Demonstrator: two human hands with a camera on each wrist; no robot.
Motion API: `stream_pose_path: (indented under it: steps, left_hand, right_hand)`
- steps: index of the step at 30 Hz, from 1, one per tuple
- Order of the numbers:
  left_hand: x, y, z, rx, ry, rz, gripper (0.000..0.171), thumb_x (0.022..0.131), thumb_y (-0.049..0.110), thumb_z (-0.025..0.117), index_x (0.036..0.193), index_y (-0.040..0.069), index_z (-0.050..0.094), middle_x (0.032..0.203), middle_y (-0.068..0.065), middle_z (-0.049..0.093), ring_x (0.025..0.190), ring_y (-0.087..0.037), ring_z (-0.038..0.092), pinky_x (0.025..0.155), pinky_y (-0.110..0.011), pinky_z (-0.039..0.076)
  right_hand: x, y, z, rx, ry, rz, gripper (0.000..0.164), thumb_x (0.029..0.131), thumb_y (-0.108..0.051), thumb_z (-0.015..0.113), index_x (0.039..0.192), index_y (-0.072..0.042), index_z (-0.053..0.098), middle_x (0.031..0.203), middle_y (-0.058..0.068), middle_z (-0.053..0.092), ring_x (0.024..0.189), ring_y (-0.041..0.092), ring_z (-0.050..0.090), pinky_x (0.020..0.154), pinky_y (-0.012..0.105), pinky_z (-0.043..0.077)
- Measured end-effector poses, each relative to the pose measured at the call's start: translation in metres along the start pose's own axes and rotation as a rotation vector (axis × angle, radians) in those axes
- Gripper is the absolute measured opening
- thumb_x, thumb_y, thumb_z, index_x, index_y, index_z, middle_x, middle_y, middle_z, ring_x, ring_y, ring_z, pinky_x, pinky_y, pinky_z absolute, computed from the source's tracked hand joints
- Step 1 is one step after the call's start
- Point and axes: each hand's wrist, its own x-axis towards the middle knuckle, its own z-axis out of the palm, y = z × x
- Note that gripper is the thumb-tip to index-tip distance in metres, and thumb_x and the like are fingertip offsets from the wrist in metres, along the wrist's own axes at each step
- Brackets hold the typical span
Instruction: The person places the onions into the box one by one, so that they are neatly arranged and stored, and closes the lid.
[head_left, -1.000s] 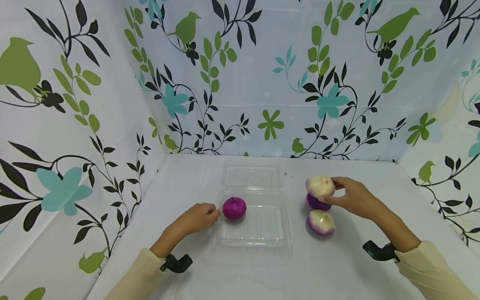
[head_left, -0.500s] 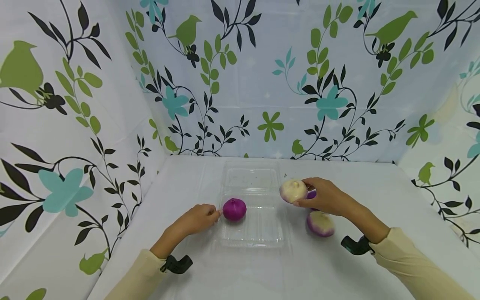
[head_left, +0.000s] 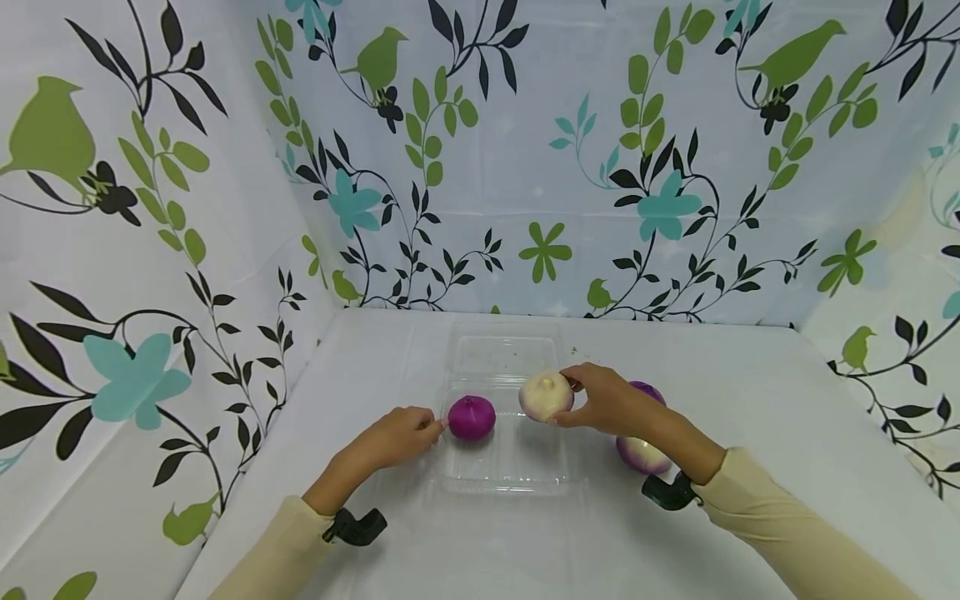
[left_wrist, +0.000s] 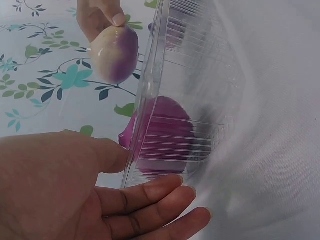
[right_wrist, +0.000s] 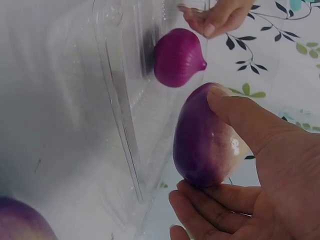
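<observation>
My right hand [head_left: 609, 405] grips a white and purple turnip [head_left: 544, 397] between thumb and fingers, holding it over the right side of a clear plastic clamshell container [head_left: 517, 468]. Inside the container, toward its left wall, sits a magenta red onion [head_left: 471, 418]; its pointed tip shows in the right wrist view. At the container's left edge is my left hand [head_left: 401, 437]. The left wrist view has that thumb at the rim [left_wrist: 145, 90] and the fingers [left_wrist: 150, 194] along the outside of the wall, pinching the edge.
Right of the container another turnip [head_left: 641, 456] lies on the white tablecloth [head_left: 525, 550], partly covered by my right forearm. Behind that arm a purple round vegetable [head_left: 649, 390] peeks out. The container's lid [head_left: 502, 354] lies folded back. Patterned cloth [head_left: 450, 208] walls surround the table.
My right hand has carried the turnip leftward, from above the other vegetables to over the container. My left hand has stayed at the container's left edge, and the onion has not moved.
</observation>
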Motion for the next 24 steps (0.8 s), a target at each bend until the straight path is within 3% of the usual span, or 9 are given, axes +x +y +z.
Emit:
stream_pose_path:
  steps: [8,15,24]
  left_hand:
    - [0.000,-0.001,0.000,0.002,-0.005,0.000,0.035,0.110,0.033,0.055,0.092,0.006,0.068,0.075,0.000,0.056,0.068,-0.015,0.048,0.063,-0.032,0.039]
    - [0.000,-0.002,0.001,-0.006,-0.006,0.001,0.034,0.109,0.032,0.055,0.091,0.007,0.068,0.077,0.000,0.058,0.069,-0.015,0.048,0.063,-0.032,0.039]
    - [0.003,-0.003,0.001,0.008,-0.009,-0.017,0.032,0.109,0.033,0.055,0.091,0.010,0.068,0.081,0.001,0.062,0.070,-0.016,0.050,0.064,-0.032,0.041]
  right_hand:
    - [0.014,-0.012,0.014,-0.051,-0.054,0.044,0.074,0.083,-0.038,0.091,0.139,0.002,0.061,0.126,0.011,0.069,0.118,0.030,0.065,0.103,0.049,0.055]
    - [0.022,-0.024,0.020,-0.200,-0.089,0.103,0.069,0.081,-0.043,0.090,0.132,-0.004,0.066,0.122,0.007,0.071,0.110,0.025,0.064,0.102,0.061,0.044]
    - [0.028,-0.033,0.030,-0.250,-0.107,0.130,0.055,0.077,-0.039,0.093,0.113,-0.005,0.070,0.100,0.003,0.070,0.092,0.019,0.059,0.090,0.050,0.039]
